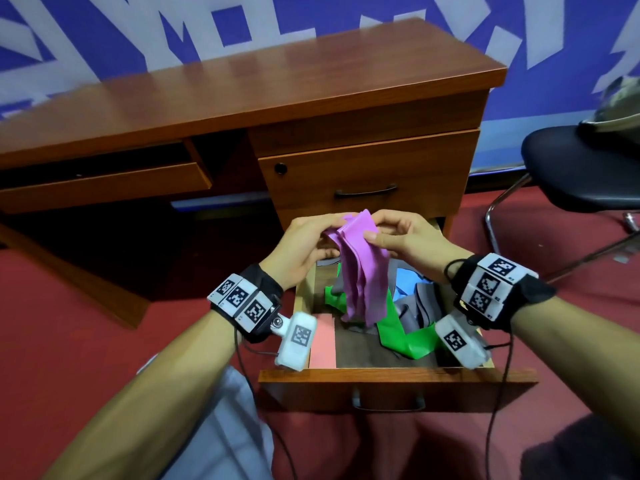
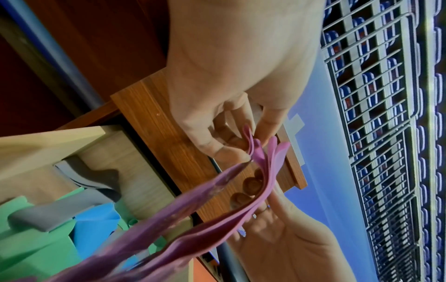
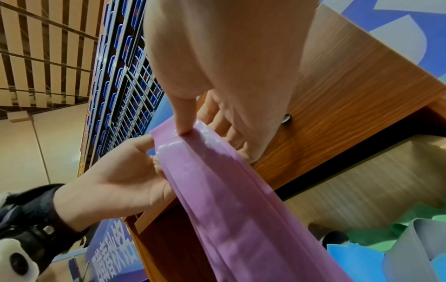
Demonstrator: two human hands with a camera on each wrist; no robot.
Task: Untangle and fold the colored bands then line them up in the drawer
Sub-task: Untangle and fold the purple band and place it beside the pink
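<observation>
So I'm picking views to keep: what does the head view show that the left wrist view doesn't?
Only the head view shows the folded pink band lying flat at the drawer's left side, both wrist rigs and the chair. Only the left wrist view shows the purple band's stacked layer edges pinched by the left hand. Both show the right hand, green band, blue band and grey band.

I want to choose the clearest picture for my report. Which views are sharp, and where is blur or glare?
Head view: hands and purple band sharp, wall pattern behind the desk smeared, edges bent by the wide lens. Left wrist view: the near part of the band blurred, grid on the right streaked. Right wrist view: white glare on the band near the fingertips.
</observation>
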